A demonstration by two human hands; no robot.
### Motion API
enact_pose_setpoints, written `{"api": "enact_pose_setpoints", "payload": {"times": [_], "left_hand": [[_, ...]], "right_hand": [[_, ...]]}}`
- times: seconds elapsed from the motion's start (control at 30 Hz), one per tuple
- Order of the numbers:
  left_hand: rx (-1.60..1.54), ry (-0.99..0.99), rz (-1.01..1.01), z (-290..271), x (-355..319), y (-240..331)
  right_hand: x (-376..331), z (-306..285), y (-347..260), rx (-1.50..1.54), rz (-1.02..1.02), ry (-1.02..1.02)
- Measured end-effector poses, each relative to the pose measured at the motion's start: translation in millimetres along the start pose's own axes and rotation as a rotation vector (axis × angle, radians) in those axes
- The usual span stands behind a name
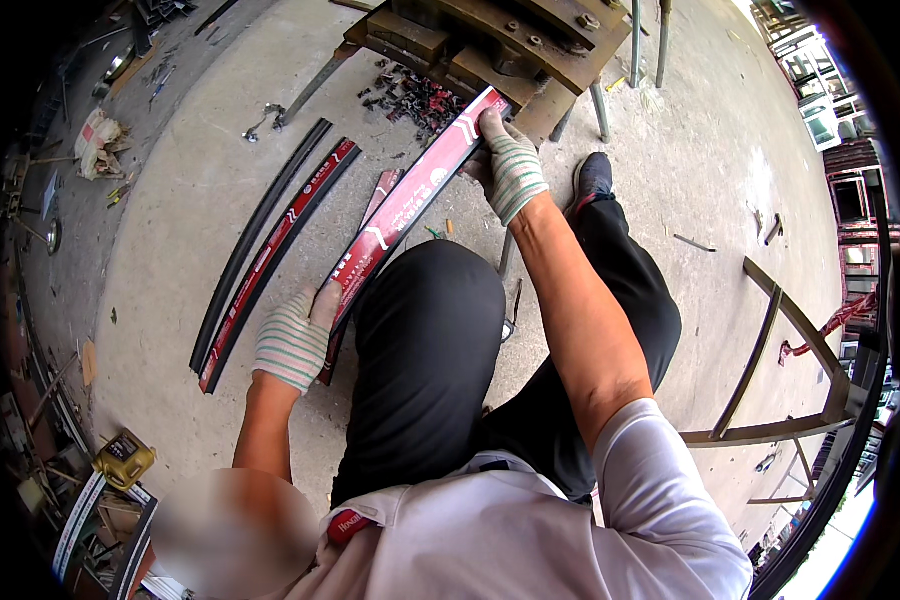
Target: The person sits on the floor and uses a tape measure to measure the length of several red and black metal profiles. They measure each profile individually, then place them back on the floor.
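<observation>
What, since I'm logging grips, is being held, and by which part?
A long red-faced strip: the left hand holds it near its lower end, the right hand near its upper end.

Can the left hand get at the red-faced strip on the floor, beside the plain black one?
Probably yes, once freed: the red-faced strip lies just left of the left hand, nothing visible on top. For now that hand grips the near end of the held strip.

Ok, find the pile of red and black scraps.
In the head view, the scrap pile lies on the concrete floor, top centre, by the metal machine, to the left of the gloved right hand.
</observation>
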State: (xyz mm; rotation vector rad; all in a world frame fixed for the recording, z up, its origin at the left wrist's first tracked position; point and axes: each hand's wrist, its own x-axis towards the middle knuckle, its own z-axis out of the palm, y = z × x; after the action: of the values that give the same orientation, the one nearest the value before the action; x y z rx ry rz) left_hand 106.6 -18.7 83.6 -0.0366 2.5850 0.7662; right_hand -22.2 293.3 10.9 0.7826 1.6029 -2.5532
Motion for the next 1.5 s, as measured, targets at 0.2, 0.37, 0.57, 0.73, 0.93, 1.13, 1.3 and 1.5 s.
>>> {"api": "enact_pose_setpoints", "payload": {"times": [0.2,0.37,0.57,0.73,0.93,1.13,1.3,1.5], "left_hand": [[0.08,0.16,0.056,26,3,-17],[0.083,0.133,0.02,22,1,-3],[0.118,0.213,0.05,32,0,-8],[0.092,0.207,0.008,40,-1,-11],[0.108,0.227,0.062,42,-3,-8],[0.127,0.22,0.056,47,-1,-10],[0.176,0.209,0.096,57,-3,-15],[0.173,0.208,0.112,62,-3,-12]], "right_hand": [[6,0,11,0.009,0.009,-0.013],[2,-3,16,-0.03,-0.019,-0.024],[2,0,14,-0.019,-0.004,-0.024],[-2,6,10,-0.058,-0.011,0.003],[-4,6,8,-0.119,-0.011,-0.004],[-17,18,6,-0.166,-0.007,-0.003],[-26,31,-5,-0.378,0.021,0.048],[-18,30,-4,-0.471,0.047,0.043]]}}
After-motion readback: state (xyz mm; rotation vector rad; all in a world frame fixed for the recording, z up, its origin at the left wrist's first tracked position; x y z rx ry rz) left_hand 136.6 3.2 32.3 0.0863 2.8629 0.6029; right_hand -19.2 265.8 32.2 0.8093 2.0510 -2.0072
